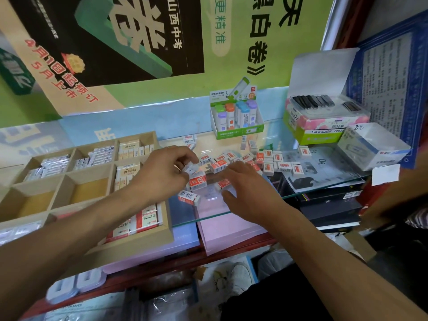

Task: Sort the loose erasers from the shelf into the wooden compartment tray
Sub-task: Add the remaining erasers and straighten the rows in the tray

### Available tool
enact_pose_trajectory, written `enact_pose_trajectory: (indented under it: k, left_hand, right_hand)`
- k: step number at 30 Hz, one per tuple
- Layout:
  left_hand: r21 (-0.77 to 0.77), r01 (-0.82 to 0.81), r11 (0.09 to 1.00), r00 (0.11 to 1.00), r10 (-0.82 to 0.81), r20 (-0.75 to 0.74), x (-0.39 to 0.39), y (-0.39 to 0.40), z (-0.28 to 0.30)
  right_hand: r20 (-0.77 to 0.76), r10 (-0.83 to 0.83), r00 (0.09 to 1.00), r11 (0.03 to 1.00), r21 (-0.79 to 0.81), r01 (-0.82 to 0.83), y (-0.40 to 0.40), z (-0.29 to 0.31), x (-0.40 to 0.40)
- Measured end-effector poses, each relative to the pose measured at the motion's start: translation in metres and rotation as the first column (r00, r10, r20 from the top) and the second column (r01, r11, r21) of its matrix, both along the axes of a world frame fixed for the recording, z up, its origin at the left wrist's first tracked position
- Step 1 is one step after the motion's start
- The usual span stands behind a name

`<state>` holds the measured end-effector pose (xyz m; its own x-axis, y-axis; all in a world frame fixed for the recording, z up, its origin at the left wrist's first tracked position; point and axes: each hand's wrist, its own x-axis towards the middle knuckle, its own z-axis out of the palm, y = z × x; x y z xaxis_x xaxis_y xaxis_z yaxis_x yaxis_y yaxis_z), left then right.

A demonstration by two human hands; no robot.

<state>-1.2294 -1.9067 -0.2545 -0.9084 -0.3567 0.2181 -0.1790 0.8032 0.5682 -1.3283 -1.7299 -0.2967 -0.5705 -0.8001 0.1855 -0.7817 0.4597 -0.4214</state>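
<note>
Now, head view: a person reaches both hands over a glass shelf (231, 212) in a shop.
Left hand (166, 170): its fingers curl round a small white eraser with red print, held just above the pile.
Right hand (243, 184): its fingers are spread flat and loose, touching or just above another small eraser (222, 183); it grips nothing that I can see.
Loose erasers (266, 162): many lie scattered on the glass, between the hands and the boxes at the back. One eraser (188, 196) lies alone near the front edge.
Wooden tray (67, 174): it sits to the left of the pile. The back boxes hold rows of erasers, two middle boxes look bare, and the near right box holds bigger ones.
Green box (236, 119): it stands at the back with coloured tubes in it.
How they handle: I think the erasers are light, small and a bit slippery in their wrappers. They will not break. Pinch each one by its long sides.
How far: I think a lot is left to sort.
</note>
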Motion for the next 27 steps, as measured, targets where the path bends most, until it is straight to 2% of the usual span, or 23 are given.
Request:
enact_pose_trajectory:
  k: [3,5,7,13,24,27]
  left_hand:
    - [0.007,0.035,0.999,0.999,-0.035,0.015,0.0,0.008,-0.005]
    - [-0.008,0.059,0.998,0.998,-0.059,0.02,-0.003,0.012,-0.007]
    - [-0.016,0.08,0.997,0.997,-0.08,0.01,-0.007,0.015,-0.008]
    - [0.006,0.089,0.996,0.996,-0.089,-0.022,-0.02,0.021,-0.009]
    - [0.04,0.058,0.998,0.997,-0.056,-0.044,-0.02,0.02,-0.013]
    - [0.066,0.058,0.996,0.997,-0.055,-0.051,-0.019,0.02,-0.012]
  right_hand:
    - [-0.092,-0.192,0.977,0.977,0.082,0.199,0.006,-0.003,-0.009]
    - [-0.025,-0.294,0.956,0.936,0.194,0.293,0.011,-0.008,-0.016]
    - [0.044,-0.325,0.945,0.916,0.264,0.302,0.015,-0.015,-0.02]
    - [-0.012,-0.164,0.986,0.96,0.226,0.162,0.021,-0.023,-0.019]
    - [-0.144,-0.087,0.986,0.962,0.244,0.121,0.026,-0.018,-0.015]
    - [-0.094,-0.077,0.993,0.962,0.256,0.099,0.023,-0.015,-0.016]
